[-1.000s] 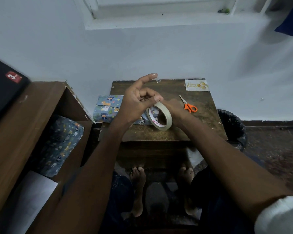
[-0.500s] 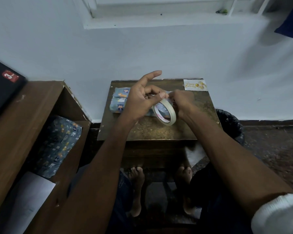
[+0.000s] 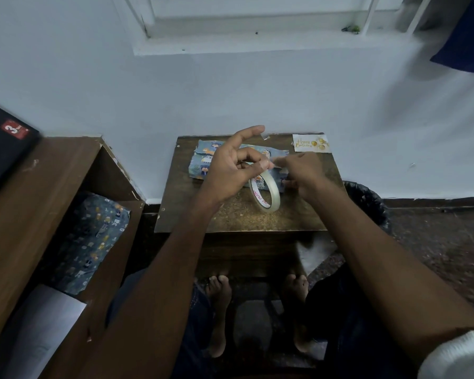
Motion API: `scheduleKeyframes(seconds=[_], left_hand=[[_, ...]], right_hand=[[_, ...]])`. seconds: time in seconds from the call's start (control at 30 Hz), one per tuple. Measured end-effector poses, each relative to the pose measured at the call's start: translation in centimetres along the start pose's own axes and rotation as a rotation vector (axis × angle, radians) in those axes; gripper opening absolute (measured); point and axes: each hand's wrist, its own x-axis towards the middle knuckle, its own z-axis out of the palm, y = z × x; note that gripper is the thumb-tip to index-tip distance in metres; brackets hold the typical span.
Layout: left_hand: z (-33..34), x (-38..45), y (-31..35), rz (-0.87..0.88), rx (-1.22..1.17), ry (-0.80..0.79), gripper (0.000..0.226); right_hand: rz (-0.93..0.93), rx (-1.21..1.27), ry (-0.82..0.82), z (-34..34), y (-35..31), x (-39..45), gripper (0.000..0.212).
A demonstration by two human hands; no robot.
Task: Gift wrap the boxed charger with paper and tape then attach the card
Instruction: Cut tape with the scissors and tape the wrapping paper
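Wrapped charger box [image 3: 203, 162] lies at the far side of the small wooden table [image 3: 230, 214], dressed in blue cartoon-print paper, partly hidden behind both hands. Over it, the left hand [image 3: 230, 170] has the tape roll [image 3: 266, 192] hanging from its curled fingers, thumb pressed to a fingertip, index finger stretched up and away. Coming in from the right, the right hand [image 3: 304, 173] has its fingers bunched, pinching at the tape's loose end just beside the left thumb; the strip itself is too faint to trace. Both forearms reach forward, converging above the table. At the far right corner lies the birthday card [image 3: 311, 143], apart from the box.
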Motion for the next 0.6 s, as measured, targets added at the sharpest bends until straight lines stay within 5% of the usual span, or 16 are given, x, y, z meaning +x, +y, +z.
scheduleKeyframes(seconds=[0.07, 0.17, 0.23, 0.3, 0.37, 0.6], left_hand=[[0.0, 0.0, 0.0, 0.006, -0.001, 0.003, 0.066], [0.0, 0.2, 0.2, 0.018, -0.005, 0.019, 0.066], [0.0, 0.3, 0.3, 0.027, -0.024, 0.024, 0.067], [0.0, 0.5, 0.4, 0.026, -0.040, 0.013, 0.069], [-0.1, 0.5, 0.5, 0.017, -0.060, 0.004, 0.070], [-0.4, 0.4, 0.5, 0.001, -0.063, 0.058, 0.069]], right_hand=[[-0.019, -0.067, 0.083, 0.6, 0.5, -0.1, 0.042], [-0.534, -0.376, 0.321, 0.1, -0.2, -1.3, 0.053], [-0.748, -0.299, 0.041, -0.5, -1.4, -2.0, 0.050], [-0.696, -0.178, -0.451, -1.1, -2.1, -2.8, 0.047], [-0.622, -0.138, -0.715, -1.6, -2.1, -3.3, 0.049], [-0.606, -0.203, -0.610, -2.2, -1.5, -3.0, 0.025]])
